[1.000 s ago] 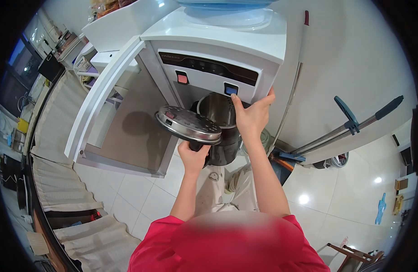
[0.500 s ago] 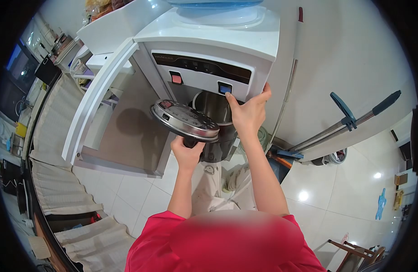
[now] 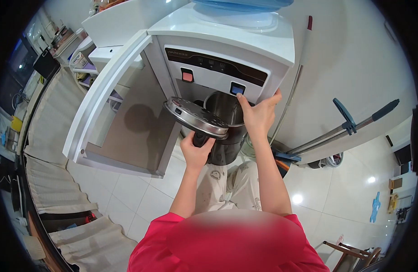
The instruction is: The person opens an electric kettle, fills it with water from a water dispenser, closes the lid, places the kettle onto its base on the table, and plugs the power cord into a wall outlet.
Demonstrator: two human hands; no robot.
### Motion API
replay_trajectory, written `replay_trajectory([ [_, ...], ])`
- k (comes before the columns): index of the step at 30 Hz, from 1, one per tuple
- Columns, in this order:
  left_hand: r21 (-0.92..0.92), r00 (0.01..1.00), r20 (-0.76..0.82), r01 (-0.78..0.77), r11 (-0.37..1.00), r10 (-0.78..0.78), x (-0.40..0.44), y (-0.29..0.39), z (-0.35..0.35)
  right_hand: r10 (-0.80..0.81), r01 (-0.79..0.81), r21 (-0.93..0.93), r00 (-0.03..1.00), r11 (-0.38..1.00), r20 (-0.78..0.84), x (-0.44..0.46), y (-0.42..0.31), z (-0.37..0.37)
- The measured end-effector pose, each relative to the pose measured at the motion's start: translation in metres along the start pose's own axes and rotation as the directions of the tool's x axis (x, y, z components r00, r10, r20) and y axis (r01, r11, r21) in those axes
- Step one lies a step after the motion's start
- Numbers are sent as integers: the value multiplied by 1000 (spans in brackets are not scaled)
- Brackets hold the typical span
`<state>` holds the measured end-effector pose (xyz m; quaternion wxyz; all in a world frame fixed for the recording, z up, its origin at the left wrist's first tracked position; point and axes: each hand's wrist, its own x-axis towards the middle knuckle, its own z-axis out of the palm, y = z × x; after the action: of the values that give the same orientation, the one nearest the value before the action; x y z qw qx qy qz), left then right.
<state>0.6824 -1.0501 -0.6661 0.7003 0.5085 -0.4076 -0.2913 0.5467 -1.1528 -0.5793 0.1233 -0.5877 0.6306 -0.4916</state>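
My left hand (image 3: 196,150) is closed round the black handle of an electric kettle (image 3: 226,149). The kettle's metal lid (image 3: 197,117) stands raised and tilted toward me, and its open steel mouth sits beneath the taps of a white water dispenser (image 3: 231,41). A thin streak, perhaps water, shows inside the kettle. My right hand (image 3: 258,117) has its thumb on the dispenser's blue tap button (image 3: 237,89), with the fingers wrapped round the right edge of the housing. Left of that is a red tap button (image 3: 187,75), which neither hand touches.
The dispenser's door (image 3: 107,104) swings out to the left. A blue water bottle (image 3: 245,3) stands on top. Long-handled cleaning tools (image 3: 331,136) lean at the right wall. A wooden stool (image 3: 354,254) is at the lower right, and cloth curtains (image 3: 59,158) hang at the left.
The whole view has shifted, so dispenser, kettle and hands appear farther right. My left hand still holds the kettle, and my right thumb stays on the blue button.
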Motion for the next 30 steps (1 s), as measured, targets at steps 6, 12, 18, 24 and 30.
replay_trajectory([
  [6,-65,999,-2,34,997,-34,9,15,5,-2,2,10,1000,1000,3,-2,3,3],
  [12,-43,997,-50,57,997,-59,9,12,3,-5,5,29,1000,1000,7,-5,2,3],
  [18,-55,998,-54,37,998,-40,5,13,4,39,-44,100,998,994,55,-6,2,3],
  [24,-26,998,-64,-16,1000,14,4,13,4,-133,145,284,989,948,-61,-4,22,18],
  [30,-26,997,-75,3,1000,-4,2,13,4,-74,80,218,997,973,-37,-6,16,13],
])
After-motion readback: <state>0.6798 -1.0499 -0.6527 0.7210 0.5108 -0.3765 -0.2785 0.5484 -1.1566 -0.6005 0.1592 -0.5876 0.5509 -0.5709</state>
